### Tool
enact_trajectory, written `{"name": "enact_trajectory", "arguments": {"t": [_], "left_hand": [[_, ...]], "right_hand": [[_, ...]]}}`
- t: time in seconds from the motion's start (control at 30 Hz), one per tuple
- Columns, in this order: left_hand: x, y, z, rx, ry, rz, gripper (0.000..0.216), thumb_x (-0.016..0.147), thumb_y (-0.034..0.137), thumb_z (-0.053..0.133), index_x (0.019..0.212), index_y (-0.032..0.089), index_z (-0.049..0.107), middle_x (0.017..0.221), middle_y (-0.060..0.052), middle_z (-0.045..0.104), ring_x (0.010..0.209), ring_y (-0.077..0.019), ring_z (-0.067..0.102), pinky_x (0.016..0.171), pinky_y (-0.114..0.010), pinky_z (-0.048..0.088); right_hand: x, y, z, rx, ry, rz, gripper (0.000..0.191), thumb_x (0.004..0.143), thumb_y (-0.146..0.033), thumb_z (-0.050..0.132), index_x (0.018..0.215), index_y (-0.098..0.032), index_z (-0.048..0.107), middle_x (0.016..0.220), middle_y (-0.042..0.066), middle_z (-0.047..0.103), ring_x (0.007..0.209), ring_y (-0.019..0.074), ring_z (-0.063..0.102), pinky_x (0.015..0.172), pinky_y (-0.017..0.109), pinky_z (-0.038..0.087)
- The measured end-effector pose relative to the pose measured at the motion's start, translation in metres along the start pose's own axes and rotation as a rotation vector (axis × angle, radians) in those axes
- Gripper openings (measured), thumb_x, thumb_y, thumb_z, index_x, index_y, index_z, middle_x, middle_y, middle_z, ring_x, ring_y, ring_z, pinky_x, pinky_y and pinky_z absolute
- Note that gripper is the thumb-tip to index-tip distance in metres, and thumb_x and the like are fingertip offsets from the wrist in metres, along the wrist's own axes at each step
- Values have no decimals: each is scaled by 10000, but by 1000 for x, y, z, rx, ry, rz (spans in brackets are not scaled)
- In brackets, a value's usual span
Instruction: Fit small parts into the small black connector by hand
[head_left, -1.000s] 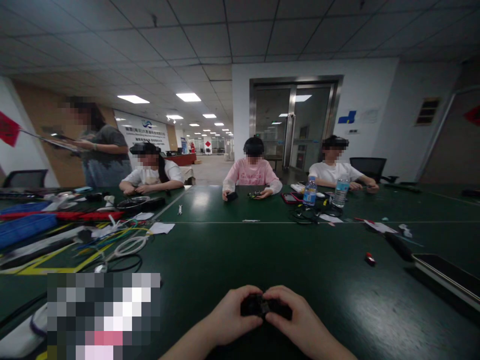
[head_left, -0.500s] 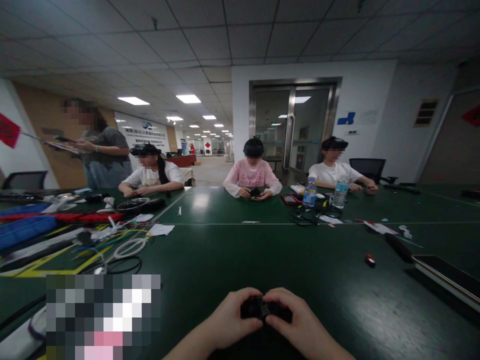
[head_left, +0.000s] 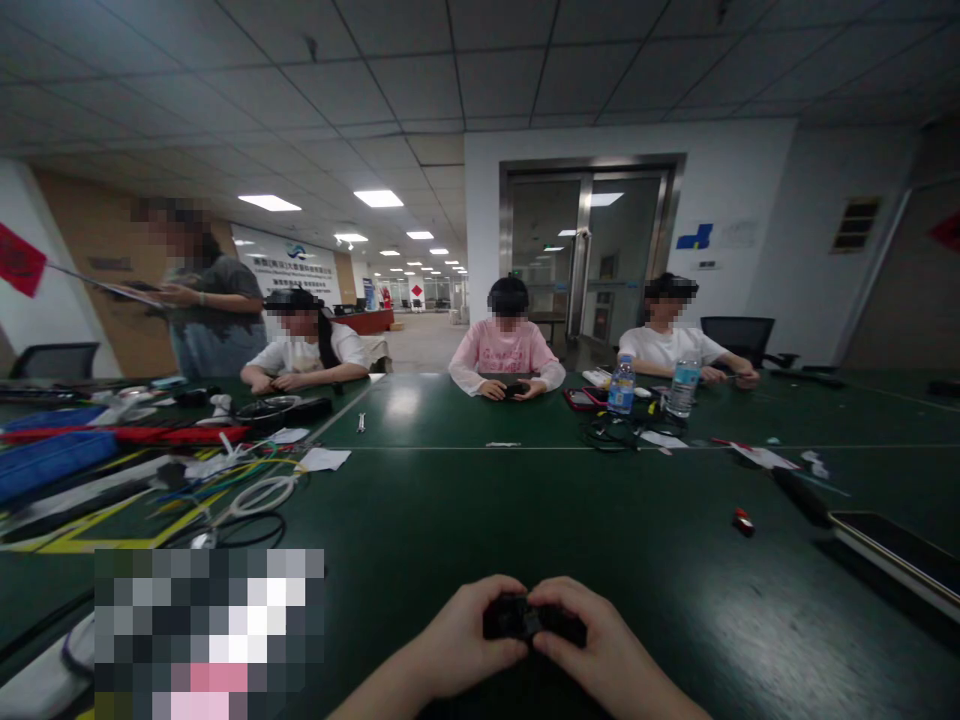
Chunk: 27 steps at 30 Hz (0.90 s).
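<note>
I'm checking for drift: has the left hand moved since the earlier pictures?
No; the left hand shows no clear shift against the small red object.

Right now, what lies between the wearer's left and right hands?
In the head view, a small black object, gripped by the left hand and right hand; too dark to identify.

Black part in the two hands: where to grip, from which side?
The black part is probably best held by its two ends, left hand from the left, right hand from the right: it stretches crosswise, middle uncovered.
</note>
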<state>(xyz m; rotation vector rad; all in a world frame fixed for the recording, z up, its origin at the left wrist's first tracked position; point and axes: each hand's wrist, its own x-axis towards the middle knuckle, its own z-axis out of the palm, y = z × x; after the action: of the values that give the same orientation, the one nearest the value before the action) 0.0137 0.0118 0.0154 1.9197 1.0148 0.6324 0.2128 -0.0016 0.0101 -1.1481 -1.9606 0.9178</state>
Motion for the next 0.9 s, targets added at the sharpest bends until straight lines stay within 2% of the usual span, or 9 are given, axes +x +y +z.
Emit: {"name": "enact_trajectory", "arguments": {"t": [0.7,0.9], "left_hand": [[-1,2,0,-21,-13,2,396,687,170,651,1076,170,577,993,-30,617,897,-195,568,830,-301,448],[0,-3,1,1,-13,-3,421,691,179,655,1103,176,567,1012,-33,616,911,-198,570,810,-284,454]], "right_hand": [[-1,-2,0,-5,-3,1,241,723,-143,612,939,-244,645,986,17,660,931,196,613,818,290,478],[-1,-1,-1,6,-2,-5,234,727,-156,619,946,-236,644,990,25,659,938,199,612,819,291,472]]}}
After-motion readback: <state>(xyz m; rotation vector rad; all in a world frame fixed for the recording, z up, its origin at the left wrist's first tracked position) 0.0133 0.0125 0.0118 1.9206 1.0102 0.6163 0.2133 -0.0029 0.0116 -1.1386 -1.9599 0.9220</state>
